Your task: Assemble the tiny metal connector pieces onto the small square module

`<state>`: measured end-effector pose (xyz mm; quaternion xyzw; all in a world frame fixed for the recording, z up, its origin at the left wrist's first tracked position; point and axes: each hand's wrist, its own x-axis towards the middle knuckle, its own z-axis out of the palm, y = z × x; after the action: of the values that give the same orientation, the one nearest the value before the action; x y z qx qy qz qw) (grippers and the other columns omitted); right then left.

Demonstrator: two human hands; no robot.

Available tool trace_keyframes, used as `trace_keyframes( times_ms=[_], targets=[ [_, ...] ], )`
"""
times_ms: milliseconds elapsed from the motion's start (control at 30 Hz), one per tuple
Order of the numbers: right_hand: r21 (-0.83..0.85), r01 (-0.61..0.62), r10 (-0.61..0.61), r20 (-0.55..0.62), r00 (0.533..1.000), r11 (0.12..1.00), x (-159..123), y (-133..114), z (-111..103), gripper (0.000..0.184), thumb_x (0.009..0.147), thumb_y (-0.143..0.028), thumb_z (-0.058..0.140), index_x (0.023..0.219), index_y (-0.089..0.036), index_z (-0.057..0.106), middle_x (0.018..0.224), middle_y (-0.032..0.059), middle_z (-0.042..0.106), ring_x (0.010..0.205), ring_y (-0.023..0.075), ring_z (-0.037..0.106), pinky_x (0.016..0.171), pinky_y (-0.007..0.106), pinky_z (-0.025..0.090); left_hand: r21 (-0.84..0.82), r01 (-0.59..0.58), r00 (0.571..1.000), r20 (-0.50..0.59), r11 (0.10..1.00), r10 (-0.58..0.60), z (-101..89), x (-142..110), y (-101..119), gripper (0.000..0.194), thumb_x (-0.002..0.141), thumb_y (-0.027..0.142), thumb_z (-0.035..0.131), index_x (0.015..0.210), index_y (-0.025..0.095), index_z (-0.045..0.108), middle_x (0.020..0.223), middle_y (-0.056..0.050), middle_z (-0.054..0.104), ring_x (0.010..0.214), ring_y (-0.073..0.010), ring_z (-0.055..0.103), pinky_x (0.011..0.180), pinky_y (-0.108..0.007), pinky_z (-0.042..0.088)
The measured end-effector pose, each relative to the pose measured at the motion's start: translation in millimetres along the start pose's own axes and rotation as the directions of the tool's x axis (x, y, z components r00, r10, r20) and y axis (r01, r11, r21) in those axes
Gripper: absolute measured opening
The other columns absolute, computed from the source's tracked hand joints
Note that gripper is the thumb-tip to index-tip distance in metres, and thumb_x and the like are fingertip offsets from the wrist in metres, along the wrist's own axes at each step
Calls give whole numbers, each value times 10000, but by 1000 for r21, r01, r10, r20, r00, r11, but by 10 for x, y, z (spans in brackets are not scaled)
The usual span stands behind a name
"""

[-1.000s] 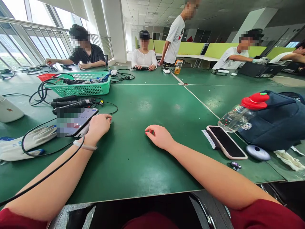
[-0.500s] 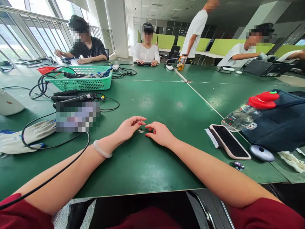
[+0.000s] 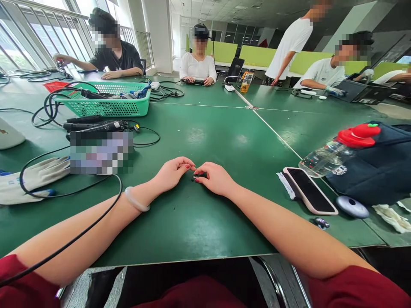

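My left hand point(image 3: 175, 173), with a pale bangle point(image 3: 137, 199) at its wrist, rests over the green table with thumb and fingers pinched together. Whatever lies in that pinch is too small to make out. Facing it, my right hand point(image 3: 215, 179) has its thumb and index finger closed on a small dark, shiny piece point(image 3: 194, 177), whose kind I cannot tell. The fingertips of both hands nearly meet, close above the tabletop point(image 3: 199, 222).
Left are a white glove point(image 3: 41, 173), black cable, black devices point(image 3: 96, 128) and a green basket point(image 3: 112, 102). On the right lie a phone point(image 3: 310, 190), a purple oval case point(image 3: 353, 207), a red-lidded bottle point(image 3: 330, 156) and a dark bag point(image 3: 369, 171). Several people are around the table.
My fingertips have drawn closer together, and the small piece that lay between them is now at my right fingertips. Across the table, a standing person has moved right.
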<state>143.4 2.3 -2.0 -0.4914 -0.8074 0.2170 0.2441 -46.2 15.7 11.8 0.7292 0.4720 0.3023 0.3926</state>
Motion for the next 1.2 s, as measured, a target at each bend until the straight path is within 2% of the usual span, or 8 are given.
trace_keyframes(
  times_ms=[133, 267, 467, 733, 1000, 1200],
  targets=[
    [76, -48, 51, -38, 998, 996, -3, -18, -19, 70, 756, -241, 707, 791, -185, 685, 766, -10, 617, 626, 91, 466, 637, 240, 371, -26, -7, 1000, -22, 1000, 6, -12, 15, -65, 252, 873, 364, 492, 974, 182, 633, 929, -39, 730, 682, -131, 583, 673, -275, 454],
    [255, -154, 175, -61, 983, 955, 15, -3, -27, 90, 739, -276, 697, 740, -186, 696, 651, -28, 617, 559, 89, 451, 593, 241, 358, -117, -2, 1000, 0, 993, 2, 18, 23, -77, 269, 812, 319, 573, 1029, 172, 634, 951, -57, 713, 697, -135, 599, 689, -298, 497],
    [403, -158, 227, -127, 966, 901, 39, 36, -5, 156, 748, -326, 656, 740, -177, 704, 687, -1, 662, 607, 113, 511, 633, 257, 391, -285, 9, 996, 82, 959, 15, 59, 20, -53, 370, 716, 219, 670, 1076, 150, 616, 939, -56, 709, 826, -171, 669, 828, -360, 534],
    [357, -93, 180, -218, 959, 929, 16, -40, 16, 168, 765, -340, 647, 716, -181, 675, 670, -13, 632, 590, 106, 490, 617, 251, 386, -283, 5, 993, 117, 959, 29, 51, -20, 0, 361, 742, 223, 682, 1093, 150, 633, 890, -45, 706, 842, -175, 680, 846, -361, 549],
    [211, 18, 48, -304, 952, 977, -23, -68, 38, 156, 806, -335, 626, 745, -193, 643, 727, -7, 619, 599, 104, 479, 619, 247, 393, -366, 51, 993, 121, 929, -7, 47, 0, 12, 364, 711, 186, 714, 1054, 122, 611, 846, -43, 682, 787, -151, 671, 822, -356, 561],
    [320, -27, 119, -270, 955, 947, -21, -91, 28, 189, 810, -356, 604, 727, -187, 621, 686, -8, 601, 591, 108, 476, 608, 249, 394, -381, 36, 992, 129, 924, 14, 40, 3, 6, 370, 717, 204, 718, 1060, 123, 603, 849, -44, 683, 798, -159, 676, 823, -367, 562]
  ],
)
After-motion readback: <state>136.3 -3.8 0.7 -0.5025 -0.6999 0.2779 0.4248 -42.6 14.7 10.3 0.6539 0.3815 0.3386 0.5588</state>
